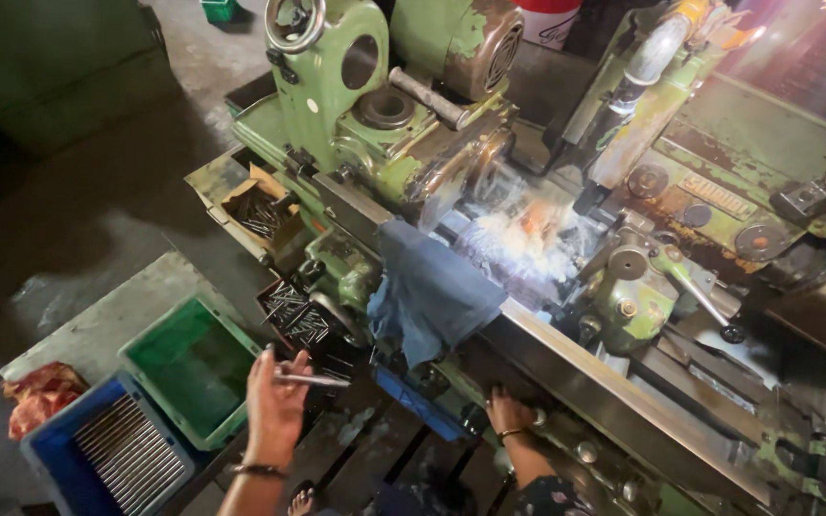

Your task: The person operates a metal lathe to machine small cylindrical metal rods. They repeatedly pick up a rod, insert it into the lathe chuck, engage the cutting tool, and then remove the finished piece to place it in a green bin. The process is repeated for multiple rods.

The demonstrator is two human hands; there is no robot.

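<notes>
**Rod in hand at a green grinding machine**

Seen from above, a person stands at a worn green machine [403,124] that runs from the top left to the bottom right. The left hand [274,397] is raised near the machine's front edge, its fingers pinched together on a thin metal rod [313,379] that lies level and points right. The right hand [510,413] rests on the machine's lower front edge near some round knobs; whether it grips anything I cannot tell. A blue cloth [432,291] hangs over the front rail [604,377], and just beyond it, at the middle of the machine, coolant [528,239] froths white.

At the left edge of the stand sit a blue tray [54,449] of similar rods laid side by side, an empty green bin [193,368], and a red rag [40,394]. A dark box [298,315] of rods sits against the machine.

Judging by the grip, holding the rod level near its end and keeping fingers and cloth away from the wet, spinning zone would serve well.
</notes>
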